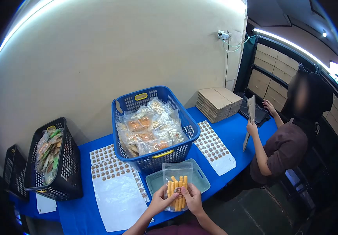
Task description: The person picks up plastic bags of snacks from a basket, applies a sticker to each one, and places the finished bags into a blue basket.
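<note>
A transparent zip pouch of yellow stick snacks (pixel 182 184) is held upright low in the head view, in front of my body. My left hand (pixel 162 201) grips its left side, with the thumb across the front. On the other side, my right hand (pixel 193 201) is closed on the pouch, its thumb near a small round sticker (pixel 178 191) on the front. Behind the pouch stands a shallow grey-green tray (pixel 202 184). Sheets of round stickers (pixel 110 168) lie on the blue table left of my hands, and another sticker sheet (pixel 214 147) is to the right.
A large blue basket (pixel 159 159) full of snack packets stands beyond the tray. Black baskets (pixel 71 168) are at the left, one holding packets. Flat cardboard (pixel 218 102) is stacked at the back right. At the right, a co-worker (pixel 282 150) holds a cardboard piece (pixel 251 111).
</note>
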{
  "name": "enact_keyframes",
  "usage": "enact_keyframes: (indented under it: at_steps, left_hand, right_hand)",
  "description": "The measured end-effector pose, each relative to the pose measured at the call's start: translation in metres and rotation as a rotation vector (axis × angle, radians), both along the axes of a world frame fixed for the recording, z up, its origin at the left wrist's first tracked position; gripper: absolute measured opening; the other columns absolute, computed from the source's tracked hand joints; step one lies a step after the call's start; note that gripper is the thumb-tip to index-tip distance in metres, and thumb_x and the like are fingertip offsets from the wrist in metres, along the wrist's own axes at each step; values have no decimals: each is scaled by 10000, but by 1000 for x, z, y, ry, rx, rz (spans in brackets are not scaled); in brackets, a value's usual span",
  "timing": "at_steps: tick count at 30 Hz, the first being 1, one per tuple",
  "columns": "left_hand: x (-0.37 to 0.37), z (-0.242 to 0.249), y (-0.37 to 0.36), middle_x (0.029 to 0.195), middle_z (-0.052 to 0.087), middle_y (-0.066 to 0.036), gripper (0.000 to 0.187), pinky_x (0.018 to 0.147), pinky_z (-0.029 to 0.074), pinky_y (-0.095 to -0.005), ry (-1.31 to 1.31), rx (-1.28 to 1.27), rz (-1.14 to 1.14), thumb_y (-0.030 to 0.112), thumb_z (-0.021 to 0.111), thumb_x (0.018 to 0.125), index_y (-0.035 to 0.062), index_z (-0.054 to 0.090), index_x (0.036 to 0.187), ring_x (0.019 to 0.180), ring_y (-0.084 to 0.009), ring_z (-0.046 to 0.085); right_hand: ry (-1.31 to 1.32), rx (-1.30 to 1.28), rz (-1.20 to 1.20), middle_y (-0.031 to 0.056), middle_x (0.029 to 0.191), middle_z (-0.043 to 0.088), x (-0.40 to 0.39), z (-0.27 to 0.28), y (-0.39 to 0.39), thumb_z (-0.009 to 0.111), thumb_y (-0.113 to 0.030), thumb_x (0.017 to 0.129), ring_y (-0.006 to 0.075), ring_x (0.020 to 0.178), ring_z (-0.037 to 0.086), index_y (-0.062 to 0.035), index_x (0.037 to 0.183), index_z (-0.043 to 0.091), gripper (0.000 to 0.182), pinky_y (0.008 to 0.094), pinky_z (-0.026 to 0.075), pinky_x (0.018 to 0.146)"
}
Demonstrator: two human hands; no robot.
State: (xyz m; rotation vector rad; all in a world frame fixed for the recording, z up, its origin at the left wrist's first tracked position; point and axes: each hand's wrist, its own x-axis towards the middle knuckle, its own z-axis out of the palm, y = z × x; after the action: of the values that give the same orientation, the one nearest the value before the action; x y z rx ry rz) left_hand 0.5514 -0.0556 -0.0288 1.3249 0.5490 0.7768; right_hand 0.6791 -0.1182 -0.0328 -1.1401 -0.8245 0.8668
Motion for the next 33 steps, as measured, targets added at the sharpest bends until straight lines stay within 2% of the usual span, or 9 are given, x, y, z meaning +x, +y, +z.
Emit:
enact_keyframes:
  at_steps: [4, 7, 8, 10, 13, 19, 23, 24, 33]
  left_hand:
    - [-5, -7, 4, 1044, 552, -75, 401, 797, 431, -232, 17, 33, 50, 150, 587, 836, -35, 442, 1161, 939, -95, 518]
    - [-1, -7, 6, 980, 573, -56, 335, 745, 437, -214, 7, 23, 98, 165, 576, 846, -31, 493, 1104, 878, -76, 528]
    - [0, -8, 6, 966, 577, -52, 321, 733, 438, -210, 7, 37, 108, 168, 576, 846, -31, 505, 1088, 864, -72, 529]
    - [2, -15, 9, 915, 590, -44, 270, 688, 437, -197, 43, 137, 131, 168, 575, 847, -33, 549, 1026, 817, -61, 534]
    - [12, -9, 6, 917, 592, -51, 271, 690, 441, -196, 14, 134, 153, 165, 575, 846, -33, 556, 1031, 823, -65, 537]
    - [15, -11, 7, 946, 596, -63, 317, 712, 451, -203, 18, 48, 76, 161, 574, 847, -44, 530, 1085, 838, -76, 549]
    - [13, -26, 5, 990, 585, -74, 374, 779, 438, -230, 36, 77, 2, 175, 611, 820, -38, 506, 1110, 898, -94, 542]
    - [11, -22, 3, 1056, 551, -69, 389, 837, 424, -258, 86, 81, -64, 141, 610, 811, -10, 460, 1136, 969, -118, 527]
    - [1, -19, -4, 1093, 535, -81, 440, 877, 405, -270, 59, -47, -95, 123, 628, 797, -20, 435, 1166, 996, -130, 517]
  right_hand:
    - [-45, 22, 63, 79, 886, 600, 2, -5, 6, 598, -205, 831, 96, 794, 565, 40, 983, 512, 300, 241, 464, 700]
    - [-247, 98, 56, 107, 928, 591, -1, 3, 6, 638, -219, 796, 133, 826, 581, 42, 1039, 470, 395, 263, 470, 722]
    - [-249, 47, 69, 126, 943, 584, -1, -1, 5, 649, -204, 779, 167, 869, 587, 47, 1070, 442, 436, 284, 470, 756]
    - [-271, 48, 45, 128, 947, 581, 1, 1, 2, 630, -182, 786, 174, 886, 584, 49, 1071, 442, 412, 288, 465, 774]
    - [-292, 70, 21, 131, 954, 575, 5, 4, -3, 601, -148, 795, 181, 907, 577, 51, 1077, 438, 382, 294, 458, 793]
    - [-269, 90, 4, 128, 959, 559, 10, -7, -7, 574, -114, 793, 179, 922, 564, 53, 1080, 435, 360, 297, 449, 805]
    - [-244, 90, -46, 118, 959, 564, 8, -16, -11, 563, -115, 805, 166, 902, 566, 54, 1072, 446, 337, 288, 450, 791]
    - [-222, 90, -59, 116, 959, 566, 7, -19, -12, 557, -114, 810, 162, 893, 568, 54, 1069, 450, 327, 285, 451, 783]
    - [-142, 3, -26, 94, 918, 588, 5, -27, -16, 542, -134, 829, 127, 863, 567, 44, 1019, 500, 264, 265, 455, 758]
